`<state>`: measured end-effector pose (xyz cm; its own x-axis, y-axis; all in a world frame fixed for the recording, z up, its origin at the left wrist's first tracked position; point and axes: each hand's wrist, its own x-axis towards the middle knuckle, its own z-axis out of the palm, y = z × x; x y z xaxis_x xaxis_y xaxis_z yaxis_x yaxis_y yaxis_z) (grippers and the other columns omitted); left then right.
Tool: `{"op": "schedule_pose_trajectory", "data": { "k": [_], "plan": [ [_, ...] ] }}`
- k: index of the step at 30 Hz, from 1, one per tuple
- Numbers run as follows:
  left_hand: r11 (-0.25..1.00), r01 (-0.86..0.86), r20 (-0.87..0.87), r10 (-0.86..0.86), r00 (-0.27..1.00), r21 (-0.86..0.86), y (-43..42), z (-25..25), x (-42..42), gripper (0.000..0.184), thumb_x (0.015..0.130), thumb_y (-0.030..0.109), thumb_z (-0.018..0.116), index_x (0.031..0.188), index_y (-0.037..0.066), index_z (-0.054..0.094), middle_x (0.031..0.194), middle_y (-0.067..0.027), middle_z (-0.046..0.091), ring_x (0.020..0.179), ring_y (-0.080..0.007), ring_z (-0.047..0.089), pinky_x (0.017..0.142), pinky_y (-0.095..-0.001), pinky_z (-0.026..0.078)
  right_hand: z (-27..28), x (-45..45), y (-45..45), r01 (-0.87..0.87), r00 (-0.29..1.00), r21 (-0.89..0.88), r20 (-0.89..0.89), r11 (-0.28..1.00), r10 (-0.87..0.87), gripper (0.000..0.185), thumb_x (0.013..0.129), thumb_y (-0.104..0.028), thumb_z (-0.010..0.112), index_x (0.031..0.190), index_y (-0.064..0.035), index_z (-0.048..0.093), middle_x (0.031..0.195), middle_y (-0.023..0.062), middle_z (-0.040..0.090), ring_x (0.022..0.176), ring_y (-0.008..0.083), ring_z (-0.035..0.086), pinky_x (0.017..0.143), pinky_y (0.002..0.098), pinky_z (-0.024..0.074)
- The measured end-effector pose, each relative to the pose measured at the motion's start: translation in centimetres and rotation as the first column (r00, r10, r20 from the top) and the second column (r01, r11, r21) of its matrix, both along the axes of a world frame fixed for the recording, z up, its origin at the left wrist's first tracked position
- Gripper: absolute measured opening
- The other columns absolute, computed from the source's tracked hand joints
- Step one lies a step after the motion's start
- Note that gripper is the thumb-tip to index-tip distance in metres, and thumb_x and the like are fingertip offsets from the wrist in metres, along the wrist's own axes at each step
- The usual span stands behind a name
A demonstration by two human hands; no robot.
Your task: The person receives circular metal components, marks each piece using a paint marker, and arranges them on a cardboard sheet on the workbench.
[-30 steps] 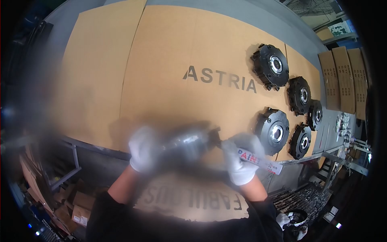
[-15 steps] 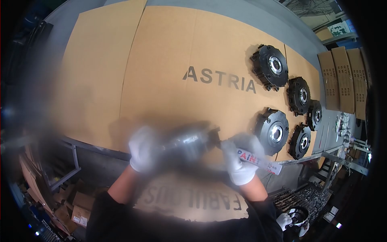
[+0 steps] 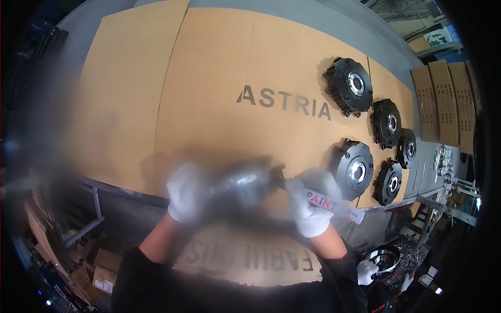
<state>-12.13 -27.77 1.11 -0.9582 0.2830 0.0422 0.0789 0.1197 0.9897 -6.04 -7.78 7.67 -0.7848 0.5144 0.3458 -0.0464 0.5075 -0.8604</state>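
Observation:
My left hand (image 3: pixel 182 193), in a white glove, grips the left side of a black round metal part (image 3: pixel 242 185). That part is held tilted at the cardboard's near edge, and a blur hides much of its detail. At its right side, my gloved right hand (image 3: pixel 314 201) is closed around a white paint marker (image 3: pixel 335 205) with "PAINT" printed on the barrel. The marker's tip end points left toward the part's rim; I cannot tell whether it touches.
Several similar black round parts with bright metal centres (image 3: pixel 356 83) lie on the cardboard sheet (image 3: pixel 219 57) to the right. Flat cartons (image 3: pixel 446 104) stand beyond them. At lower right, a co-worker's gloved hand (image 3: pixel 367 272) holds a black ring (image 3: pixel 385 261). Boxes (image 3: pixel 104 266) sit lower left.
My hands, the part and the marker have barely moved. The co-worker's black ring has risen and tilted more toward me, and one of that person's hands has moved off it to the right.

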Motion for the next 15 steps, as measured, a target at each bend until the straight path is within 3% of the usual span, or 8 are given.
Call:
{"op": "schedule_pose_trajectory", "data": {
  "k": [5, 7, 10, 13, 15],
  "plan": [
    [1.0, -0.008, -0.006, 0.008, 1.0, -0.006, 0.0, 0.0, 0.1, 0.043, 0.081, 0.03, 0.045, 0.052, -0.001, 0.042, 0.057, -0.0092, 0.042, 0.052, -0.016, 0.039, 0.048, -0.0269, 0.028, 0.5, -0.1, -0.1, -0.025, 0.999, -0.014, 0.029, 1.0, 0.025, 0.023, 0.07, -0.017, 0.07, 0.062, -0.0082, 0.051, 0.049, 0.0027, 0.053, 0.037, 0.0112, 0.047, 0.038, 0.0225, 0.037],
    [1.0, 0.007, -0.002, -0.007, 1.0, 0.0, -0.1, 0.0, 0.0, 0.043, 0.082, 0.029, 0.045, 0.052, -0.001, 0.042, 0.057, -0.0093, 0.042, 0.052, -0.0162, 0.04, 0.048, -0.0269, 0.028, 0.9, -0.2, -0.3, 0.006, 0.996, -0.275, 0.088, 0.961, 0.018, 0.021, 0.071, -0.015, 0.069, 0.063, -0.0067, 0.052, 0.05, 0.0025, 0.053, 0.04, 0.0079, 0.046, 0.039, 0.021, 0.0368],
    [1.0, 0.006, -0.015, -0.006, 1.0, 0.001, 0.0, 0.0, 0.0, 0.043, 0.082, 0.03, 0.045, 0.052, 0.0, 0.042, 0.056, -0.0092, 0.042, 0.052, -0.0164, 0.04, 0.048, -0.0271, 0.028, 0.6, 0.0, -0.1, -0.033, 0.999, -0.236, -0.044, 0.971, 0.023, 0.02, 0.072, -0.014, 0.069, 0.064, -0.0055, 0.052, 0.051, 0.0021, 0.053, 0.043, 0.0058, 0.046, 0.041, 0.02, 0.0369],
    [1.0, 0.007, -0.024, -0.007, 1.0, -0.011, 0.0, 0.2, 0.0, 0.043, 0.082, 0.03, 0.045, 0.052, -0.001, 0.042, 0.056, -0.0091, 0.042, 0.052, -0.0165, 0.04, 0.048, -0.0272, 0.028, 1.1, 0.2, 0.0, -0.03, 0.996, -0.194, 0.081, 0.981, 0.047, 0.021, 0.071, -0.015, 0.07, 0.064, -0.0054, 0.052, 0.05, 0.0019, 0.052, 0.043, 0.0061, 0.045, 0.041, 0.0202, 0.0371],
    [1.0, 0.008, -0.024, -0.008, 1.0, -0.008, 0.0, 0.1, 0.0, 0.043, 0.082, 0.03, 0.045, 0.051, 0.0, 0.042, 0.056, -0.009, 0.042, 0.052, -0.0165, 0.04, 0.048, -0.0272, 0.028, 0.8, 0.1, 0.0, -0.02, 0.997, -0.212, 0.071, 0.977, 0.036, 0.022, 0.071, -0.015, 0.07, 0.063, -0.0056, 0.052, 0.05, 0.0018, 0.052, 0.042, 0.0063, 0.045, 0.041, 0.0204, 0.037]
  ]
}}
